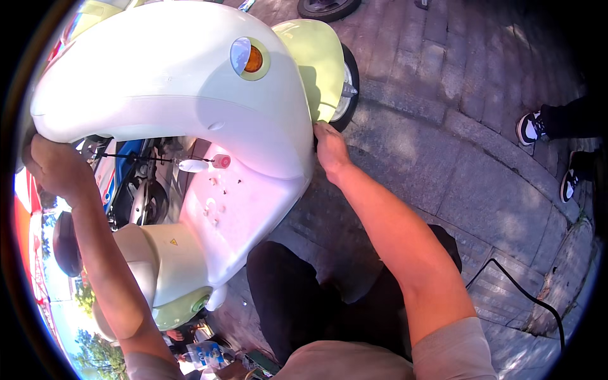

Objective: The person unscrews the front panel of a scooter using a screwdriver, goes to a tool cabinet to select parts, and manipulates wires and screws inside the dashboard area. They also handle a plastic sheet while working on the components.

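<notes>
A white scooter front panel (158,69) with an orange turn signal (254,59) fills the upper left. My left hand (58,166) is closed at its left end, fingers curled at the edge and partly hidden. On the opposite side my right hand (332,151) grips the panel's edge, just below the pale green front fender (316,63); its fingertips are partly behind the edge. Several small loose parts (214,202) lie on the pinkish-white footboard (234,221). Beside them are a round red piece (221,161) and a white oval piece (192,166) near a thin black cable.
The front wheel (348,88) stands on grey paving (494,190). Another vehicle's wheel (326,7) is at the top. A bystander's sneakers (532,128) are at the right, above a black cable (538,304). A cream seat base (174,256) and another motorbike (142,190) stand to the left.
</notes>
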